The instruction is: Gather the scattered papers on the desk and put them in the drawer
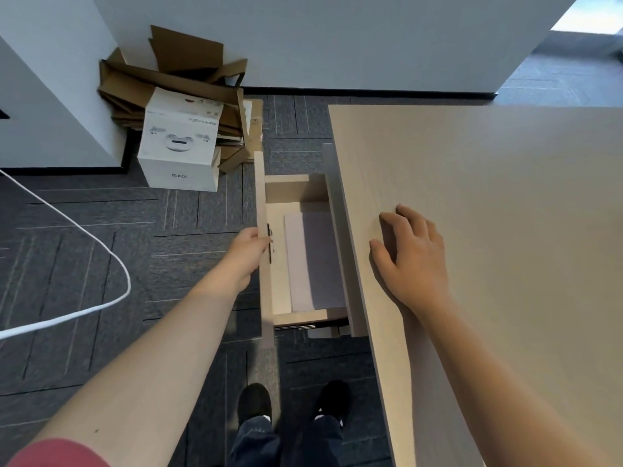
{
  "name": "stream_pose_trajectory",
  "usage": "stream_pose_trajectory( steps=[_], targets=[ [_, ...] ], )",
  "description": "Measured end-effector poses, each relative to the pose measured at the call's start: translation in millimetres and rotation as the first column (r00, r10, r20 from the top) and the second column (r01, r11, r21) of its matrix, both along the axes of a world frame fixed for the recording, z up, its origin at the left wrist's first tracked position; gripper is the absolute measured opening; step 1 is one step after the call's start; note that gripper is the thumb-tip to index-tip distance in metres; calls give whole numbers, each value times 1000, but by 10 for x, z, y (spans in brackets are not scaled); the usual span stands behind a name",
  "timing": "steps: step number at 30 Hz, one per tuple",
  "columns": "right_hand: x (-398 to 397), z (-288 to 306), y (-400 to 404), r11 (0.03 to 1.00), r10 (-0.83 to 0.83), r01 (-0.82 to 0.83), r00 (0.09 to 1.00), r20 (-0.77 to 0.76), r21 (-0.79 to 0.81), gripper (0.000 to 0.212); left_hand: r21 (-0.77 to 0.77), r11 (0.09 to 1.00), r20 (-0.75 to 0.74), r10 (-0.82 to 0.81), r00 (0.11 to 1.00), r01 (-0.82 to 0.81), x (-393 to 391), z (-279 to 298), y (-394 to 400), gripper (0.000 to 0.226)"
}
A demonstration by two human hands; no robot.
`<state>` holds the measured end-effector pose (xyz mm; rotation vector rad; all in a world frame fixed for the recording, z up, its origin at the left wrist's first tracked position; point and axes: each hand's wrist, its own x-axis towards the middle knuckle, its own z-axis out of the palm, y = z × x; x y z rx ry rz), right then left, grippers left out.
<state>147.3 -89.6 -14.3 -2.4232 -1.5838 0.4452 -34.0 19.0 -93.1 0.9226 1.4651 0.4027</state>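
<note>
The light wooden drawer (296, 190) stands pulled out to the left of the desk (488, 197). White papers (312, 257) lie flat inside it, partly shaded by the desk's edge. My left hand (249, 249) grips the drawer's front panel (261, 197) at its dark handle. My right hand (411, 257) rests palm down on the desk top near its left edge, fingers slightly apart, holding nothing. No papers show on the visible part of the desk.
A white product box (180, 143) and flattened cardboard (175, 72) are stacked against the wall at the left. A white cable (101, 251) loops across the dark carpet. My feet (293, 402) stand just below the drawer.
</note>
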Motion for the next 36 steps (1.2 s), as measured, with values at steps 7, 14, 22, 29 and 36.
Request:
stream_pose_trajectory(
  steps=[7,14,22,29,36],
  targets=[
    [1,-25,7,999,-11,12,1000,-26,51,52,-90,982,168,-151,974,168,379,59,-64,38],
    [21,-34,10,999,-8,10,999,-48,53,53,-220,970,309,-36,950,108,673,-87,-80,45],
    [26,-80,20,995,-6,9,1000,-31,103,52,-277,960,394,84,915,32,956,-120,-106,22],
    [23,-69,7,997,-1,3,1000,-21,82,52,-306,949,410,66,910,70,925,-76,-97,23],
    [83,82,-49,980,-134,179,910,-393,81,39,-58,993,104,-96,990,103,587,344,-210,48]
  ],
)
